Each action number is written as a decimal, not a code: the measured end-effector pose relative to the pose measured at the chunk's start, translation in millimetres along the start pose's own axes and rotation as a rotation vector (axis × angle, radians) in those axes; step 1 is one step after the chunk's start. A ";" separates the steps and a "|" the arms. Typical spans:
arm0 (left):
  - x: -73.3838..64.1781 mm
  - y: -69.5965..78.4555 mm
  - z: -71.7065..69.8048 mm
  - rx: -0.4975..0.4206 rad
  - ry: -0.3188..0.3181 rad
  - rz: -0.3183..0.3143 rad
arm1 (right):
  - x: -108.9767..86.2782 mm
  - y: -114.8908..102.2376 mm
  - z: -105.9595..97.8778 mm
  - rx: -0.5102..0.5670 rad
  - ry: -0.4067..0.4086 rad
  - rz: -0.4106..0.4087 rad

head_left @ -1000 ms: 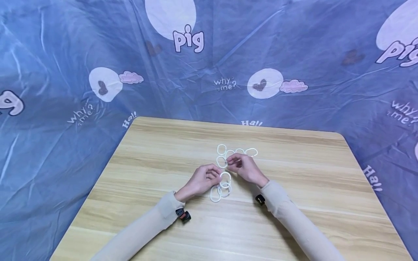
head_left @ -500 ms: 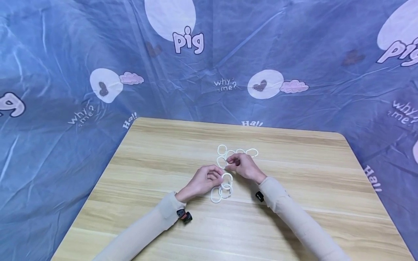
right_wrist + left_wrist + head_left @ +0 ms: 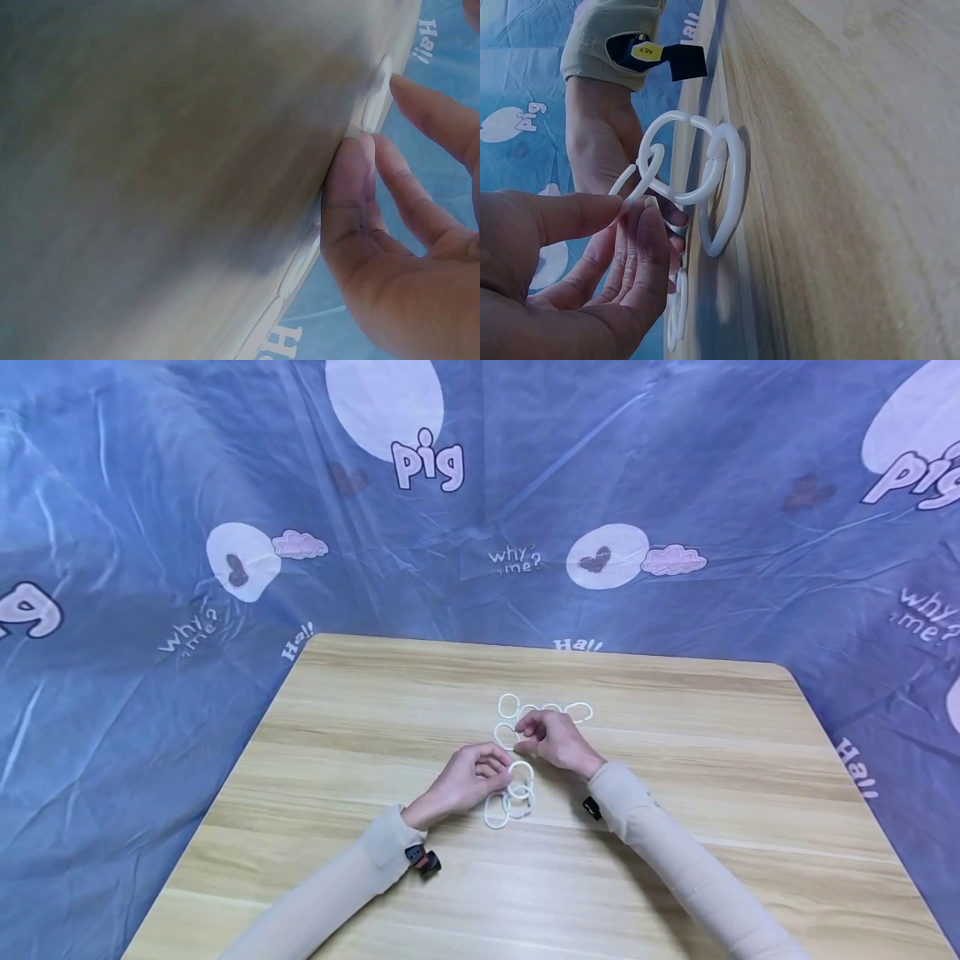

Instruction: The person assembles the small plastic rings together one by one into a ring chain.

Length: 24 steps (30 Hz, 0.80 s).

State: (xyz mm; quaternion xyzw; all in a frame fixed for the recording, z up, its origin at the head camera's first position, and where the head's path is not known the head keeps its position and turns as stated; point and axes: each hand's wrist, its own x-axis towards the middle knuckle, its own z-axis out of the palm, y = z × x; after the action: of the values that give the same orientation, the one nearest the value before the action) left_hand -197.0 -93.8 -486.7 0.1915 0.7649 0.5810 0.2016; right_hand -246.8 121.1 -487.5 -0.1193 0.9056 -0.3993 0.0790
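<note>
My left hand (image 3: 465, 777) pinches a white plastic C-shaped curtain ring (image 3: 649, 174) between thumb and fingers. A second ring (image 3: 681, 198) hooks through that one, and a third ring (image 3: 738, 180) hangs linked to the second, close over the table. Farther forward, my right hand (image 3: 558, 743) has thumb and fingertips together at the right edge of another white curtain ring (image 3: 496, 735). In the right wrist view that ring (image 3: 379, 94) shows edge-on beside the fingertips, low at the tabletop. My right fingers partly hide several rings behind them.
Behind the hands, several more white rings, such as an oval ring (image 3: 501, 706) and one at the right (image 3: 588, 708), lie on the wooden table (image 3: 360, 710). A blue printed cloth (image 3: 480, 493) hangs along the table's back and sides.
The ring at my right fingertips has shifted slightly left and nearer. My left hand and its linked rings have moved a little to the right. Both grips look unchanged.
</note>
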 end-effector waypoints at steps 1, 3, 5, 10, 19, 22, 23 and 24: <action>-0.4 0.2 0.0 -0.001 0.001 0.000 | 0.0 0.3 0.4 -0.007 -0.002 -0.006; -0.9 0.4 0.2 0.000 0.002 -0.001 | -0.2 0.6 1.2 -0.022 -0.004 -0.021; -1.7 0.7 0.0 0.000 0.003 0.001 | -0.5 0.3 1.9 -0.028 -0.003 -0.036; -2.6 0.1 -0.3 0.003 0.006 0.009 | -0.5 -1.7 3.5 -0.027 -0.004 -0.069; -2.6 -0.5 -0.4 -0.018 0.008 -0.008 | -2.9 -3.6 2.2 -0.069 -0.039 -0.072; -2.8 -0.9 -0.4 -0.024 0.014 -0.013 | -5.3 -3.8 1.0 -0.062 -0.049 -0.061; -2.9 -1.4 -0.5 -0.025 0.016 -0.014 | -6.2 -3.5 0.8 -0.058 -0.053 -0.053; -2.9 -1.7 -0.5 -0.024 0.018 -0.017 | -7.2 -3.3 0.6 -0.058 -0.056 -0.046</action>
State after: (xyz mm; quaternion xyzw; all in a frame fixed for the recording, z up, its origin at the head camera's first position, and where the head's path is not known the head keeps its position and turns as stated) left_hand -194.9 -96.2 -488.0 0.1774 0.7614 0.5900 0.2016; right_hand -239.2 120.5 -485.1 -0.1535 0.9113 -0.3709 0.0916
